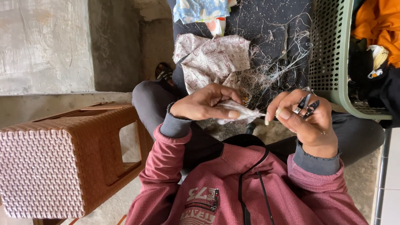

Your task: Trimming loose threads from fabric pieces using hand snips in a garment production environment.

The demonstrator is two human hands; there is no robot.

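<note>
The left hand pinched a small white scrap of cloth, its long axis pointing right toward the right hand, whose grip closed on small dark thread snips.

Hands on white cloth

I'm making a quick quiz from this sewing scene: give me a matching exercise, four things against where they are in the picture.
Things:
1. woven brown stool
2. green perforated basket
3. small thread snips
4. white scrap of cloth

Places:
A. pinched in the left hand
B. held in the right hand
C. at the far left, on the concrete floor
D. at the upper right, holding orange and black clothes

Pairs: 1-C, 2-D, 3-B, 4-A
</note>
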